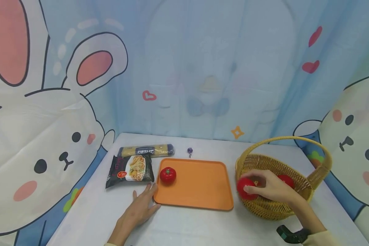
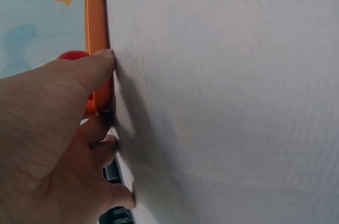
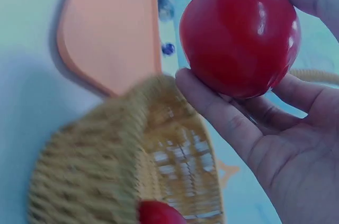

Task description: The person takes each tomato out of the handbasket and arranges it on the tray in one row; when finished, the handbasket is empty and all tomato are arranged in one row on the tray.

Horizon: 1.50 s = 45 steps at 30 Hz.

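Observation:
My right hand (image 1: 272, 185) grips a red tomato (image 1: 246, 188) at the left rim of the wicker basket (image 1: 273, 216). In the right wrist view that tomato (image 3: 239, 36) is held between thumb and fingers, above the basket wall. Another red tomato (image 1: 286, 181) lies inside the basket, partly hidden by the hand in the head view. My left hand (image 1: 138, 208) rests at the near left corner of the orange tray (image 1: 200, 184), thumb and fingers touching its edge. One tomato (image 1: 167, 175) sits on the tray's left side.
Left of the tray lies a black noodle packet (image 1: 130, 169), with a long pack of dry pasta (image 1: 147, 150) behind it. A small purple-topped item (image 1: 189, 152) lies behind the tray. The basket's tall handle (image 1: 290, 138) arches over it. A printed curtain (image 1: 203, 68) hangs behind the table.

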Tool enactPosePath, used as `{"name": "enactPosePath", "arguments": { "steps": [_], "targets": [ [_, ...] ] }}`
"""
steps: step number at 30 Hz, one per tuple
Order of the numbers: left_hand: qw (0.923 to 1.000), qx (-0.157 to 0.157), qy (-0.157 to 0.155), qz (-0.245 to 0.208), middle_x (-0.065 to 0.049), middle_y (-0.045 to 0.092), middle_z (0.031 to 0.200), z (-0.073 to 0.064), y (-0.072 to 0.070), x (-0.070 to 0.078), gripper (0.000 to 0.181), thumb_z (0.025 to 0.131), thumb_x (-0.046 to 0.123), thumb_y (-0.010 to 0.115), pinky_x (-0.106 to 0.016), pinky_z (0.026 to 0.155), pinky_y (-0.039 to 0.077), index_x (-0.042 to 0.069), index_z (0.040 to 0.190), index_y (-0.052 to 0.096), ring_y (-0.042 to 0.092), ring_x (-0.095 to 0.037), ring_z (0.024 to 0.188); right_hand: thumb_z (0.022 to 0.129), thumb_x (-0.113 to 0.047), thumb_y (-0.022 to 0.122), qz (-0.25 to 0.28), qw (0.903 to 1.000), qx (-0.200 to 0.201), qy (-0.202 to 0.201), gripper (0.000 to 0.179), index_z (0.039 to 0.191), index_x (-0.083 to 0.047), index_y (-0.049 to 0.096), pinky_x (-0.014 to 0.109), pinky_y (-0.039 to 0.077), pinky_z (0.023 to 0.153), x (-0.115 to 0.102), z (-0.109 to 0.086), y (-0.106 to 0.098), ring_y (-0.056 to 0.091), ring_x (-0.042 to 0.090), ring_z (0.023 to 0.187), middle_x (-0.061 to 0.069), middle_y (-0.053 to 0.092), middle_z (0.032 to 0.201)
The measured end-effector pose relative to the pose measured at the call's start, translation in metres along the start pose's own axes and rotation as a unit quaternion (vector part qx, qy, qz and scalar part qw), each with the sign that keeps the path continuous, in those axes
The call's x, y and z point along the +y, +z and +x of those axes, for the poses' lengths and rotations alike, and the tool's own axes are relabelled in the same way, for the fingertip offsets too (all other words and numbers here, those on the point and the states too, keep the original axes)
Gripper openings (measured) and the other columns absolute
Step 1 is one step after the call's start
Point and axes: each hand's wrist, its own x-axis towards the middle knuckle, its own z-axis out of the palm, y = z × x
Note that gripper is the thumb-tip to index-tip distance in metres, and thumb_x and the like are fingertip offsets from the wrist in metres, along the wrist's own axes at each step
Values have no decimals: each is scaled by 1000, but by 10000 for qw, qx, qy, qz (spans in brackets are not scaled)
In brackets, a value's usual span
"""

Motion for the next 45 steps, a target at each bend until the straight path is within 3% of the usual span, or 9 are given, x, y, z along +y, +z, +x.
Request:
{"name": "enactPosePath", "arguments": {
  "steps": [11, 15, 20, 26, 30, 37, 40, 45],
  "targets": [
    [9999, -53, -108, 25, -22, 41, 169, -1, 0, -2, 75, 100, 28, 79, -86, 119, 8, 2, 162, 45, 34, -43, 159, 97, -18, 81, 1065, 9941, -102, -162, 44, 135, 2, 69, 26, 62, 92, -10, 22, 44, 72, 12, 110, 17, 74, 128],
    [10000, -44, -38, 62, -22, 40, 169, -1, 0, -3, 75, 100, 28, 78, -86, 119, 9, 2, 162, 45, 34, -43, 159, 96, -19, 84, 1530, 9882, -23, 17, 50, 140, -1, 68, 27, 62, 94, -14, 35, 66, 71, 20, 119, 19, 71, 136],
    [10000, 71, 30, 19, -24, 40, 169, 2, 1, -3, 74, 101, 27, 77, -86, 120, 7, 1, 162, 45, 34, -43, 159, 95, -19, 84, 1913, 9813, 99, 192, 50, 138, 0, 69, 31, 63, 92, -17, 57, 92, 69, 30, 117, 19, 72, 131],
    [9999, 35, 125, -33, -24, 41, 169, 2, 6, -2, 75, 101, 27, 77, -87, 118, 5, 0, 162, 43, 33, -43, 160, 91, -14, 86, 2265, 9714, 449, 543, 50, 132, 7, 67, 32, 61, 92, -14, 77, 126, 69, 29, 113, 21, 70, 129],
    [9999, 106, 108, 28, -25, 41, 168, 0, 5, -3, 75, 101, 27, 77, -87, 119, 7, -1, 162, 44, 34, -43, 159, 88, -14, 90, 2283, 9639, 896, 1040, 48, 124, 1, 63, 37, 61, 98, -17, 88, 148, 69, 31, 116, 16, 68, 128],
    [9998, 129, 133, 12, -25, 42, 168, -2, 4, -6, 75, 101, 26, 77, -87, 118, 6, -1, 162, 43, 35, -44, 159, 78, -6, 97, 1545, 9724, 1274, 1197, 51, 113, -6, 61, 48, 63, 99, -26, 105, 175, 70, 30, 113, 9, 72, 117],
    [9999, 106, 103, -9, -25, 42, 168, -2, 4, -6, 75, 101, 27, 77, -87, 119, 6, -1, 162, 43, 35, -44, 158, 75, -1, 97, 1476, 9750, 1242, 1102, 56, 118, -6, 62, 52, 62, 102, -27, 113, 181, 69, 36, 120, 10, 71, 122],
    [9999, 59, 92, 12, -24, 41, 168, 1, 4, -6, 76, 102, 28, 75, -86, 119, 6, -1, 163, 42, 34, -44, 159, 76, 5, 95, 1373, 9792, 1138, 964, 73, 141, -5, 64, 54, 55, 110, -27, 124, 182, 62, 42, 136, 12, 69, 139]
  ]
}}
